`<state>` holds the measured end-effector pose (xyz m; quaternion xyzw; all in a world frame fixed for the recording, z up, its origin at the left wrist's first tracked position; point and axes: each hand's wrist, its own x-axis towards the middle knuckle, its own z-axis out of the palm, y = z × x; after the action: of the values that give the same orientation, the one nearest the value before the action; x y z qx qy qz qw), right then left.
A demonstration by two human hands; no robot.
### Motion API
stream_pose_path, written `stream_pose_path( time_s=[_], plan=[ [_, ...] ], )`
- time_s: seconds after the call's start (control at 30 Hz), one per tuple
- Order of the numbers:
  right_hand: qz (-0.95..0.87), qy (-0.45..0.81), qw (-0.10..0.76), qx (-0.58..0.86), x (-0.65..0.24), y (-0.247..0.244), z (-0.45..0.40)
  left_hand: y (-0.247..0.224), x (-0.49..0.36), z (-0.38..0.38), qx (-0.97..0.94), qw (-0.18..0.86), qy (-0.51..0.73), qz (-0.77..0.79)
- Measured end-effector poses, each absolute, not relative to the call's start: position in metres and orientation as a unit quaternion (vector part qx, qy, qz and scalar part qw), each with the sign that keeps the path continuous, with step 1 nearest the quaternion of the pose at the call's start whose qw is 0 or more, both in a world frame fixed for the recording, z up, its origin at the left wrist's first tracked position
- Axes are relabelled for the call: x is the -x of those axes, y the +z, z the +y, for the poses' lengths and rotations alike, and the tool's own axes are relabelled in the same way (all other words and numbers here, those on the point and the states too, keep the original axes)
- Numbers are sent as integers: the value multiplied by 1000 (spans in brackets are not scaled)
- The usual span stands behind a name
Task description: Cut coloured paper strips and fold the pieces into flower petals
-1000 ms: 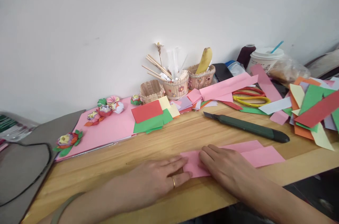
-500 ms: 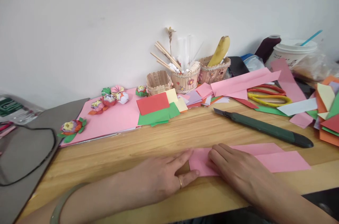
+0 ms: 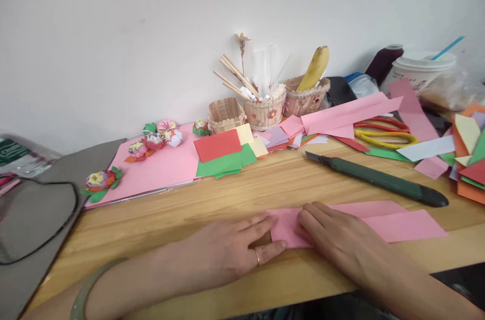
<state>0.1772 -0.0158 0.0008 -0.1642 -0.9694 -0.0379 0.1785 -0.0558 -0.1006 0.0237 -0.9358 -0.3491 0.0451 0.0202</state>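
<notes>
A long strip of pink paper [image 3: 407, 225] lies on the wooden table in front of me, its right end split into two layers with the folded part slightly offset. My left hand [image 3: 237, 247] is open at the strip's left end, thumb and fingers apart, with the tips touching the paper's edge. Curled fingers of my right hand [image 3: 333, 236] press together on the strip left of its middle; their tips are hidden. Beyond the right hand lies a dark green utility knife [image 3: 379, 178] with its blade out to the left.
Red card [image 3: 217, 146] and green paper [image 3: 223, 166] lie ahead, beside a pink sheet [image 3: 162, 166] with several folded paper flowers. Small baskets [image 3: 265, 113] line the wall. Scissors with red and yellow handles [image 3: 382, 139] lie among paper scraps at right, near a white cup [image 3: 409, 75].
The whole view shifts slightly. Both hands stay at nearly the same spots on the pink strip, and the left fingertips move in a little over its left edge.
</notes>
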Motion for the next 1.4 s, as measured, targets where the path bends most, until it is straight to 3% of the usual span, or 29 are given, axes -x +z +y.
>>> stream_pose_path(
  time_s=[0.67,1.4],
  plan=[
    [-971,-47,164,168,-177,-1,-17,30,49,-102,919,1,55,-391],
    [-972,-38,165,166,-179,-3,-15,17,57,-98,944,58,92,-311]
  ],
)
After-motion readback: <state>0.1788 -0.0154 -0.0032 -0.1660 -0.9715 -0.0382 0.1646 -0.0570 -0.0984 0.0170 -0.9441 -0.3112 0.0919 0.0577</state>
